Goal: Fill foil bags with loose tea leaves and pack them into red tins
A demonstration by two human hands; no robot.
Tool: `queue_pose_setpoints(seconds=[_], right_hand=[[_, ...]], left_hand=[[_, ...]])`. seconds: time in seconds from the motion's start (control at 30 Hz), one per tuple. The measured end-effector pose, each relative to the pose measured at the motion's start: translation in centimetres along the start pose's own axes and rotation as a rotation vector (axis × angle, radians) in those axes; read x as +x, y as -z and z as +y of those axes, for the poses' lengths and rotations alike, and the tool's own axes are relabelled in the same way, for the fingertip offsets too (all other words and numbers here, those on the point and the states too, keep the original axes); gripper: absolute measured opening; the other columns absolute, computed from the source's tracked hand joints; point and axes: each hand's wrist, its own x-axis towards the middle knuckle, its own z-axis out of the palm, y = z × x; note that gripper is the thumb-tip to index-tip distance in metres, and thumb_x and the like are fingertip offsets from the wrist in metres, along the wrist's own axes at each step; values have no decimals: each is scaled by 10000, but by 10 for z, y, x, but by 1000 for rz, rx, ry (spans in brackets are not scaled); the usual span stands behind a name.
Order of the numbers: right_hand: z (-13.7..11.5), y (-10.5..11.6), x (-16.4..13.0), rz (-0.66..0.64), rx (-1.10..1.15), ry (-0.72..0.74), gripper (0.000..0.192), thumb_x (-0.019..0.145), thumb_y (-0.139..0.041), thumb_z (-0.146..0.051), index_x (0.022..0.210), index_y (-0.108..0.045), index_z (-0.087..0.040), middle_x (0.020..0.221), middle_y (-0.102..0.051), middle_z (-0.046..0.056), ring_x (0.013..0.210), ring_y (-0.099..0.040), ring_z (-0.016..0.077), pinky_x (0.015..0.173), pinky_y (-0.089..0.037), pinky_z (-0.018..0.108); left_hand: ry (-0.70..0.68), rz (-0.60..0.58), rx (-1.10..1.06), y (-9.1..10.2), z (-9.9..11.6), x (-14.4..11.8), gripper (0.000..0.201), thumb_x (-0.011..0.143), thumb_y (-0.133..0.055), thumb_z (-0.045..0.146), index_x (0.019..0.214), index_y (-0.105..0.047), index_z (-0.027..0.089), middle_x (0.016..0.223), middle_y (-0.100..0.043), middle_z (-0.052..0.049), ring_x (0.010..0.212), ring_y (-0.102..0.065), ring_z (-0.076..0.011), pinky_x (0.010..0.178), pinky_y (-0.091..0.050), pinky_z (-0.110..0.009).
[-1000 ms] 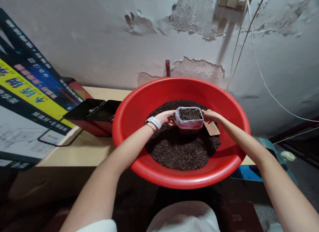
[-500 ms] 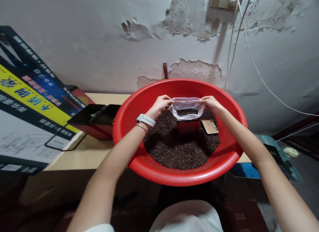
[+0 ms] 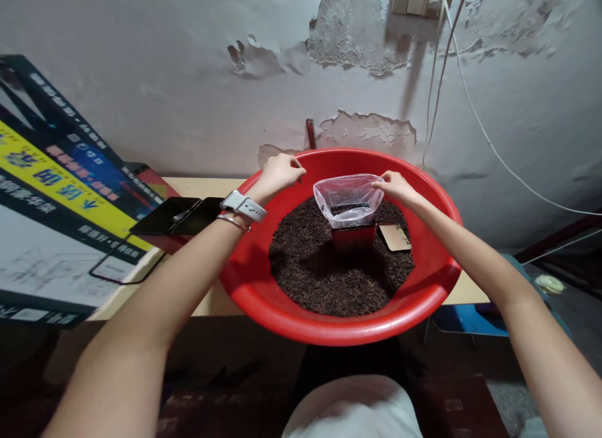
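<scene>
far left of the big round red plastic bowl (image 3: 244, 287) a large printed cardboard box with yellow and blue stripes (image 3: 51, 199) leans on the wall. just left of the bowl two flat black phones (image 3: 181, 214) lie side by side on the pale wooden table (image 3: 188, 187). the left hand (image 3: 277, 173), with a white watch band on its wrist (image 3: 244, 206), is over the bowl's back left rim. its grip is loosely curled and holds nothing; it is near the bag but apart from it. the bowl is full of dark brown loose tea leaves (image 3: 329, 281). in the middle of the bowl, towards the back, a small red square box (image 3: 352, 238) stands in the leaves. a clear thin plastic bag (image 3: 347, 198) sits in the box with its top standing open, and some leaves are inside it. the right hand (image 3: 397, 187) pinches the bag's right top edge with closed fingers. just right of the box a small brown card (image 3: 395, 237) lies on the leaves.
</scene>
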Motion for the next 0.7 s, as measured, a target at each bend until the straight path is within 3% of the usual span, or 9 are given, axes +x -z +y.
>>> queue_pose_setpoints(seconds=[0.07,0.13,0.2,0.23,0.33,0.5,0.57,0.7], right_hand=[[3,-5,-8,-158,-21,-46,255,800,-680,-299,1000,-611,-156,822,-678,54,603,-613,144,556,-507,262],[7,-12,-15,-310,6,-109,292,816,-674,-301,1064,-587,-173,746,-676,33,592,-633,163,558,-519,276],[7,-18,-19,-363,58,-146,267,833,-635,-219,1085,-568,-160,650,-651,15,590,-642,170,564,-525,271],[6,-19,-21,-346,75,-146,252,829,-609,-155,1077,-565,-148,609,-633,7,584,-641,169,564,-528,267],[-2,-11,-20,-209,64,-82,290,774,-554,-21,1044,-567,-129,537,-590,-11,537,-625,170,548,-538,279],[-13,15,-6,-70,-73,-2,173,777,-574,-74,932,-622,-132,543,-603,29,539,-631,192,611,-565,345],[-12,16,-2,22,-219,61,87,776,-620,-149,860,-642,-138,605,-624,57,634,-659,212,734,-565,394],[-12,8,3,109,-366,89,99,767,-668,-239,757,-655,-141,718,-636,103,812,-666,248,878,-517,433]], left_hand=[[54,-172,-71,-5,-5,-6,232,881,-551,311,842,-697,134,857,-739,-120,747,-680,-198,683,-485,-281],[111,-423,-157,-16,-11,-14,307,889,-537,408,867,-703,151,982,-746,-118,822,-692,-209,666,-483,-274],[123,-644,-211,-26,-16,-21,314,832,-592,471,868,-720,186,1061,-743,-91,925,-686,-227,665,-482,-271],[108,-695,-219,-28,-18,-23,305,795,-624,482,848,-728,201,1067,-743,-79,961,-677,-233,669,-481,-270],[76,-594,-193,-22,-12,-23,224,723,-663,418,710,-721,202,965,-751,-67,950,-664,-233,663,-472,-267],[84,-316,-81,7,18,-15,132,682,-666,259,573,-657,184,728,-699,-48,779,-643,-217,645,-448,-287],[70,-278,-82,5,22,-10,174,711,-663,255,556,-638,181,667,-671,-47,708,-631,-198,634,-434,-283],[0,-297,23,-21,12,1,339,694,-728,264,438,-524,180,514,-562,-43,622,-608,-201,575,-387,-276]])
